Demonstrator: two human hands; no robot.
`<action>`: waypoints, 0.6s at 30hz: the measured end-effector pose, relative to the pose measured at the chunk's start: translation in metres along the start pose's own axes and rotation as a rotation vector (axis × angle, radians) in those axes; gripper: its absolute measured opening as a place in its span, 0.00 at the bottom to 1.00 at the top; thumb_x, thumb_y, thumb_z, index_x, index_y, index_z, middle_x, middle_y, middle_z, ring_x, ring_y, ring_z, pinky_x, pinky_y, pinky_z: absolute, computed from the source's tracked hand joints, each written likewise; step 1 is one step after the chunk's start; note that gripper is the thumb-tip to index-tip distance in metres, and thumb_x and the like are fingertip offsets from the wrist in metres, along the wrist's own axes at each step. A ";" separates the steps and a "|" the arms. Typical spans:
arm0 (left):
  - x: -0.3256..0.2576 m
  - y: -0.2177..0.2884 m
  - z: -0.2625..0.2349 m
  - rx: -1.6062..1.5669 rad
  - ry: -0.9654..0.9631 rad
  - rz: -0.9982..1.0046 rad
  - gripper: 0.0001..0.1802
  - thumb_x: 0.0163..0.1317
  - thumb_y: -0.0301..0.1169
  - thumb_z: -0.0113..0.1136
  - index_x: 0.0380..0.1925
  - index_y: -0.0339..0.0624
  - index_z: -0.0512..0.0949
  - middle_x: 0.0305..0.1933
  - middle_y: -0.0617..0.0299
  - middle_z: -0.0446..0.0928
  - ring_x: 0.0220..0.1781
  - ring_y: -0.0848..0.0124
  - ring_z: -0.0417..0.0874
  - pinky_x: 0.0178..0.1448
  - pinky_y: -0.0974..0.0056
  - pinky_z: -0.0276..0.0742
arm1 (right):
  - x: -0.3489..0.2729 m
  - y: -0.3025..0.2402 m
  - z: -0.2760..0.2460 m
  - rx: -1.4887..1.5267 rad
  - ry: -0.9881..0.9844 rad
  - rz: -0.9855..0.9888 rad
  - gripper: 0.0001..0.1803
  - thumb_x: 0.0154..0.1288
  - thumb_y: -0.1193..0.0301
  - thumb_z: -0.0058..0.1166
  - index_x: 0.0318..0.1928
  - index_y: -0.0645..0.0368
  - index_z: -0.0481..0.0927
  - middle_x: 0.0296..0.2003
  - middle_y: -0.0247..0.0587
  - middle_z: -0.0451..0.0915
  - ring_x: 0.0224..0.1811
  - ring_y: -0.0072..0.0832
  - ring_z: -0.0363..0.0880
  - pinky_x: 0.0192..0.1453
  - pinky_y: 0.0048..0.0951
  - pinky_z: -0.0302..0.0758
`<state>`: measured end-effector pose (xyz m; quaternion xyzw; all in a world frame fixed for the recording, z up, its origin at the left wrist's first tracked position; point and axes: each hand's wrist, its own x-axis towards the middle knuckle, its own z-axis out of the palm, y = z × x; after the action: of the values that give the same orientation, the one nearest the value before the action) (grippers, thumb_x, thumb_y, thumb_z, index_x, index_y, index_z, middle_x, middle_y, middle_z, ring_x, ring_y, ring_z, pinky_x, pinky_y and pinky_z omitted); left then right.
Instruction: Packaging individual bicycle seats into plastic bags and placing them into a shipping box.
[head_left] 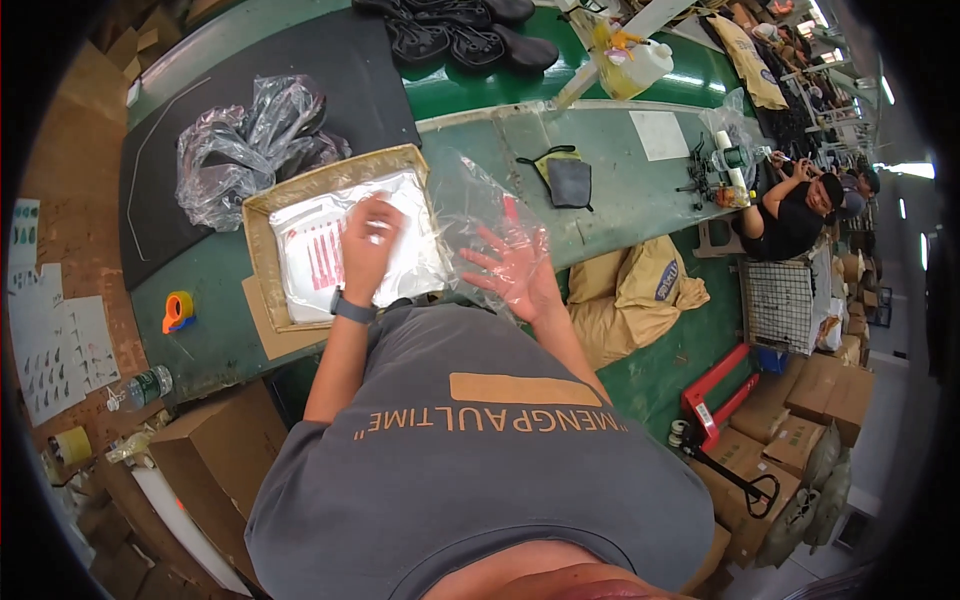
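Observation:
A shallow cardboard box (pixel 262 255) holds a stack of clear plastic bags (pixel 318 250) with red print. Over the stack is my left hand (pixel 370 245), a dark band on its wrist; its fingers look bent but are blurred, so their grip is unclear. To the right of the box, my right hand (pixel 515 268) has its fingers spread, palm up. A loose clear plastic bag (pixel 485 205) with a red strip lies over these fingers; whether the hand is inside it or beneath it, I cannot tell.
Crumpled plastic wrapping (pixel 245 150) sits on a black mat (pixel 165 165) behind the box. A tape roll (pixel 179 308) lies left, a dark pouch (pixel 568 180) right. Black bicycle saddles (pixel 470 40) stand at the back. Tan sacks (pixel 630 300) lie beside the table; a person (pixel 790 215) sits beyond.

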<state>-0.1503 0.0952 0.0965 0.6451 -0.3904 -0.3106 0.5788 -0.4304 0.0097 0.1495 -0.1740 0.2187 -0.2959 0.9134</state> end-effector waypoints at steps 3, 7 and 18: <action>-0.025 0.069 0.056 -0.020 -0.343 -0.008 0.30 0.59 0.33 0.78 0.59 0.41 0.76 0.49 0.62 0.84 0.48 0.70 0.86 0.47 0.64 0.83 | 0.014 0.009 -0.001 -0.061 0.091 0.048 0.40 0.85 0.46 0.43 0.86 0.34 0.41 0.79 0.51 0.62 0.73 0.50 0.73 0.67 0.57 0.81; -0.015 0.060 0.084 0.042 -0.427 0.039 0.21 0.60 0.24 0.70 0.53 0.39 0.76 0.40 0.60 0.83 0.41 0.71 0.86 0.45 0.67 0.82 | 0.047 0.024 -0.052 -0.331 0.039 0.129 0.43 0.86 0.57 0.49 0.86 0.37 0.37 0.79 0.45 0.60 0.74 0.44 0.70 0.72 0.54 0.76; 0.105 -0.031 -0.014 -0.305 0.216 -0.353 0.14 0.66 0.20 0.46 0.44 0.41 0.80 0.36 0.66 0.76 0.31 0.77 0.77 0.36 0.70 0.75 | 0.147 -0.121 -0.057 -0.170 -0.035 0.339 0.34 0.85 0.62 0.51 0.83 0.54 0.56 0.55 0.59 0.86 0.61 0.52 0.86 0.69 0.50 0.81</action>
<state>-0.0809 0.0128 0.0737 0.6379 -0.1562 -0.3915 0.6445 -0.4083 -0.1841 0.1124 -0.2165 0.2533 -0.1154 0.9358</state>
